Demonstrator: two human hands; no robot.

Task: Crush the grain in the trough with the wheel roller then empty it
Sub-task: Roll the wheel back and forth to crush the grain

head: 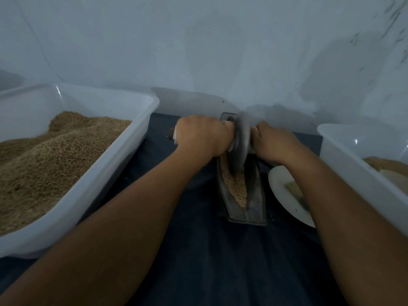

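Grain lies in the trough, heaped toward its near end. Left hand and right hand curl round the axle either side of the wheel — we should press evenly and roll toward that heap.

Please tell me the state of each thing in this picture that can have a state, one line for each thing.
wheel roller: upright in the trough, gripped on both sides.
trough: on the dark cloth, holds grain.
grain: piled in the near part of the trough.
left hand: grips the left handle.
right hand: grips the right handle.
left tub: heaped with grain.
right tub: partly filled.
white plate: holds a small brush.
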